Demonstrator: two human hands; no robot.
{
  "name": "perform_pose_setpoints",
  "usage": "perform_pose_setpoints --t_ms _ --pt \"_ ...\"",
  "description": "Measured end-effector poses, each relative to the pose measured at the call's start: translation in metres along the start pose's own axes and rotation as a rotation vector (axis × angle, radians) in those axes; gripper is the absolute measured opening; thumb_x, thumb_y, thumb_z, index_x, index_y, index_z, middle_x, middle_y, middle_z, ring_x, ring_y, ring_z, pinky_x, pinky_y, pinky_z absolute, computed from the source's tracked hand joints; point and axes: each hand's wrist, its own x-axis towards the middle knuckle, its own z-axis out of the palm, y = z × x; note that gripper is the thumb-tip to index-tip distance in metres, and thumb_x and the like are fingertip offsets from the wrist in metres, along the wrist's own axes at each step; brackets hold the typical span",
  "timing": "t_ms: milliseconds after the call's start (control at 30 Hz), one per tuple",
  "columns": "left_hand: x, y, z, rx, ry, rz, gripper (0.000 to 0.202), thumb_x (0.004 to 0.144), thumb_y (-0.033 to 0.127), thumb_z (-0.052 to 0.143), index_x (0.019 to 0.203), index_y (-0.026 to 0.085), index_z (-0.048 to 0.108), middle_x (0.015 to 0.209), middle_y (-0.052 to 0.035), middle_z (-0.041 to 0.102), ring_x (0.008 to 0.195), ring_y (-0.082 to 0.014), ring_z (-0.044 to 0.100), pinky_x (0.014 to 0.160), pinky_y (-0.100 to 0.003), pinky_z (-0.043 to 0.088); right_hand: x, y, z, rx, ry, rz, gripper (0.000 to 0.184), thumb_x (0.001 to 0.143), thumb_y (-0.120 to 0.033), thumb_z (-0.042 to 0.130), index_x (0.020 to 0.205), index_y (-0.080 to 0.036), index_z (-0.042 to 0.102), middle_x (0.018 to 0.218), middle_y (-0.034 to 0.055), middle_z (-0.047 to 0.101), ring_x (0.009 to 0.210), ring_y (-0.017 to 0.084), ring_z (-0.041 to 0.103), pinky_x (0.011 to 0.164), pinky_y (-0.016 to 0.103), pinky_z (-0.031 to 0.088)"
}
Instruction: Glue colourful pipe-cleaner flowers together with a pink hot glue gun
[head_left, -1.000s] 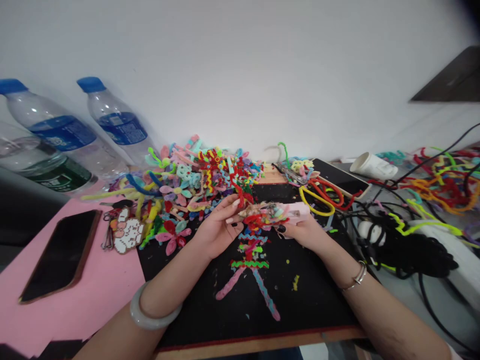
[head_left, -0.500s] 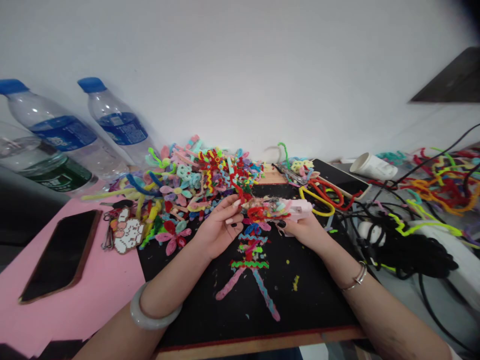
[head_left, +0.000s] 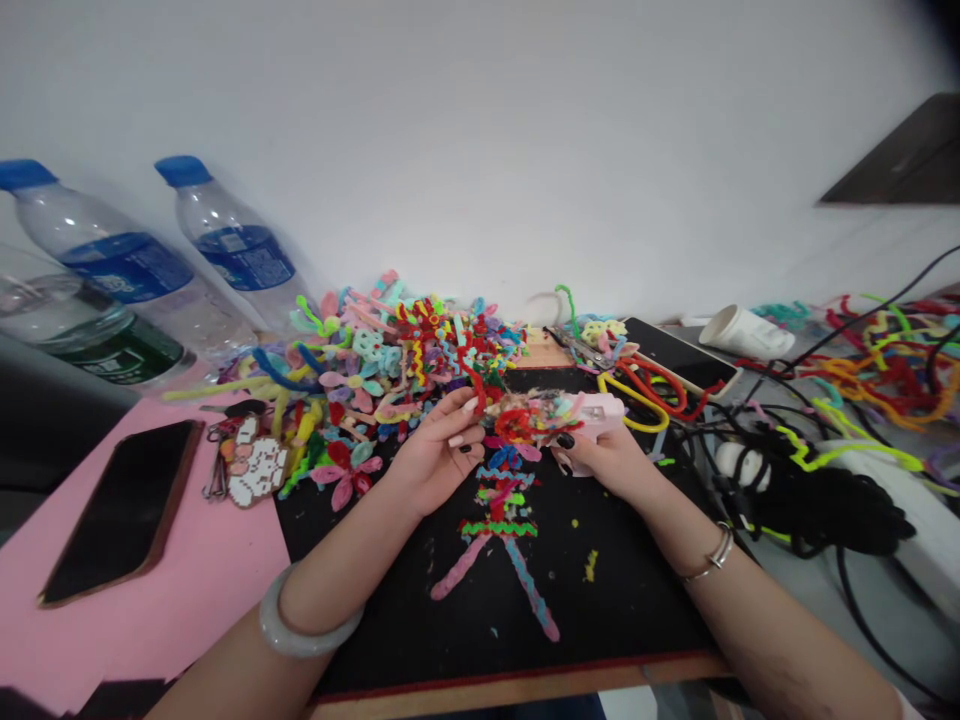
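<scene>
My left hand [head_left: 439, 445] is closed in a pinch on a red pipe cleaner [head_left: 477, 385], held above the black mat [head_left: 420, 620]. In my right hand [head_left: 611, 460] is a pale pink glue gun [head_left: 600, 412], its front end coated with red and multicoloured fuzz. The gun's tip points left and sits close to the red pipe cleaner; whether they touch I cannot tell. Below both hands a pipe-cleaner figure [head_left: 499, 505] lies on the mat, with zigzag crosswise strips and two legs, one pink and one blue and pink. Its top is partly hidden behind the gun.
A heap of colourful pipe-cleaner pieces [head_left: 367, 350] lies against the wall. Bottles [head_left: 232, 255] and a phone [head_left: 124, 510] with a keychain [head_left: 257, 470] stand or lie left. Yellow-handled scissors [head_left: 634, 402], another phone [head_left: 679, 355], a paper cup [head_left: 746, 333] and black cables [head_left: 832, 510] are at right.
My right hand and the glue gun have tilted very slightly. My left hand has shifted a touch left and still pinches the red pipe cleaner. The figure lies as before.
</scene>
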Motion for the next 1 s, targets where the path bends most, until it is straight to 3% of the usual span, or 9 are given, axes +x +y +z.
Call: perform_pose_setpoints --t_ms 300,1000 --pt "-0.0006 -0.0003 0.0011 0.0 0.011 -0.004 0.019 0.071 0.007 0.064 0.086 0.017 0.058 0.056 0.008 0.041 0.042 0.0006 0.036 0.043 -0.012 0.032 -0.0012 0.0003 0.0004 -0.011 -0.011 0.1 0.046 0.069 -0.06 0.059 0.073 -0.015 0.054 0.052 -0.0025 0.047 0.044 0.008 0.038 0.042 0.022 0.03" --pt "-0.0012 0.0003 0.0017 -0.008 0.015 -0.022 0.02 0.07 0.005 0.064 0.086 0.017 0.058 0.057 0.0073 0.043 0.043 0.0002 0.037 0.044 -0.012 0.032 -0.001 -0.0001 0.0018 0.028 0.033 0.088 0.042 0.07 -0.057 0.061 0.074 -0.015 0.055 0.053 -0.0014 0.051 0.045 0.01 0.043 0.041 0.023 0.034"
